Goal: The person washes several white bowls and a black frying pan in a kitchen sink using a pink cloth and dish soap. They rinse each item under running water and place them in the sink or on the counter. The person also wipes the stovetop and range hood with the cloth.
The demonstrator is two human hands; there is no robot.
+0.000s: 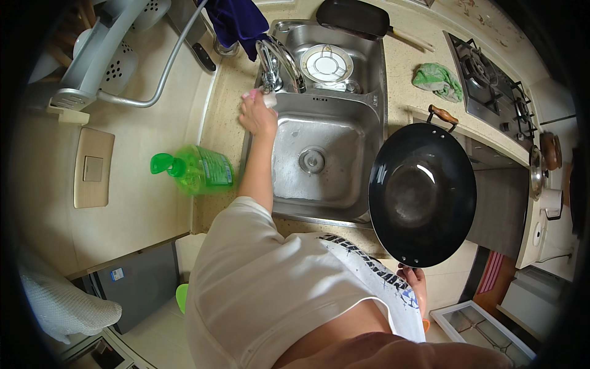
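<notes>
My left hand (259, 117) reaches to the sink's left rim near the faucet base, its fingers around a pink and white sponge (269, 99). Beside it the chrome faucet (286, 64) arches over the divider of the double stainless steel sink (343, 189). My right hand (415, 279) grips the near handle of a black wok (421, 193), whose handle is mostly hidden by the fingers. The wok is held tilted, inner side towards me, over the sink's right edge and the counter front. Its far wooden loop handle (443, 114) is free. Wet patches show in the near basin.
A green dish soap bottle (203, 169) stands left of my forearm. A white plate (327, 63) is in the far basin; a dark pan (352, 19) rests across its corner. A green cloth (438, 81) lies by the gas stove (488, 87). A dark blue cloth (239, 23) hangs behind the faucet.
</notes>
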